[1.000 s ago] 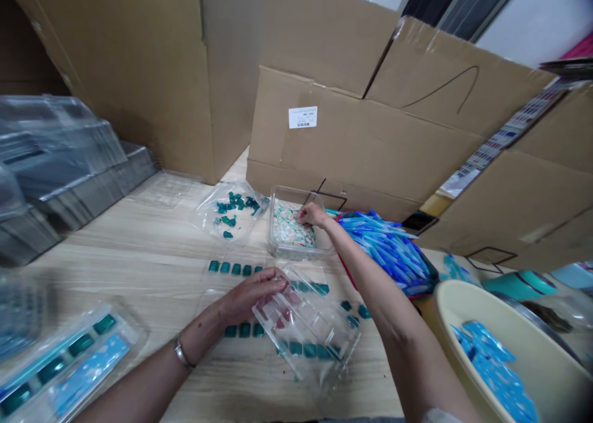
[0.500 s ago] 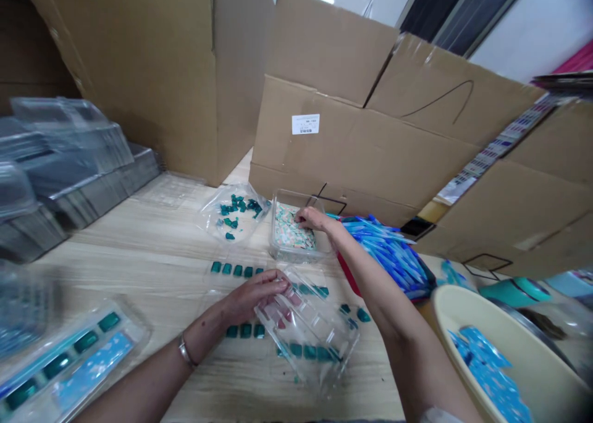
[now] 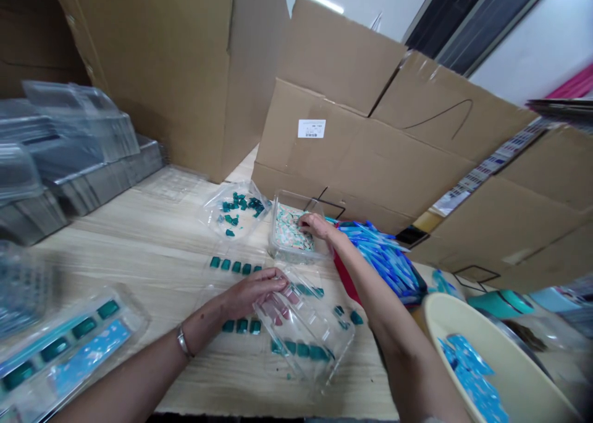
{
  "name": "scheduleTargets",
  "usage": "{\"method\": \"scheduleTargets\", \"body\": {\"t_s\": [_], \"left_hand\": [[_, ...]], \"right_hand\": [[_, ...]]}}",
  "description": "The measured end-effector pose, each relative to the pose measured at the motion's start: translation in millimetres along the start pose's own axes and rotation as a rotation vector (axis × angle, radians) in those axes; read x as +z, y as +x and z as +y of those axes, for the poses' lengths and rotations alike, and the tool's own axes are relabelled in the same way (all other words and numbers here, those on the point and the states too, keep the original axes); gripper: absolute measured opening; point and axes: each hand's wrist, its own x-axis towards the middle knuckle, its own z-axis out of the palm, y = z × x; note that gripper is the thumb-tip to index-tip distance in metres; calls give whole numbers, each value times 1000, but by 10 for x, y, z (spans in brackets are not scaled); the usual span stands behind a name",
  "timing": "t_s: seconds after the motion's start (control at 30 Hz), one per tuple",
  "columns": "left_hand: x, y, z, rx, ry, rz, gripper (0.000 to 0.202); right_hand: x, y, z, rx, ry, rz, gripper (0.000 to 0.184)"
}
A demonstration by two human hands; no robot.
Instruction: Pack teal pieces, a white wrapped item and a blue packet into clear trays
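My left hand (image 3: 250, 294) lies over the edge of a clear plastic blister tray (image 3: 306, 330), its fingers curled on the rim. Teal rectangular pieces (image 3: 301, 349) show beneath that tray, and two short rows of them (image 3: 236, 267) sit on the wooden table (image 3: 139, 256) beside it. My right hand (image 3: 317, 226) reaches into a clear plastic tub (image 3: 282, 250) of small white and teal pieces, its fingertips close together among them. Whether those fingers hold anything is hidden.
A plastic bag of teal pieces (image 3: 236, 208) lies behind the tub. Stacked clear trays (image 3: 78, 139) stand at left, filled packs (image 3: 65, 343) lie at lower left, blue pieces (image 3: 382, 259) pile at right, and a cream basin (image 3: 482, 355) holds blue cards. Cardboard boxes (image 3: 361, 145) wall the back.
The whole view has shifted slightly as my head moved. Both hands stay in nearly the same places, on the tray and in the tub.
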Motion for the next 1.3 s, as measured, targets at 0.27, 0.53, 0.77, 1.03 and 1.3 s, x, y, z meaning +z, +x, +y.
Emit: {"method": "scheduleTargets", "body": {"t_s": [0.27,0.53,0.77,1.03,1.3], "left_hand": [[2,-3,11,5,-2,12,20],[37,-4,20,0,11,47,23],[33,-8,30,-25,16,40,22],[42,-4,17,-21,22,32,22],[50,-9,21,-33,21,45,23]], "right_hand": [[-17,61,-65,215,209,128,17],[2,355,-150,313,273,59,13],[0,506,-91,288,191,-11,6],[82,516,-29,290,114,-16,17],[62,573,-46,372,111,-106,20]]}}
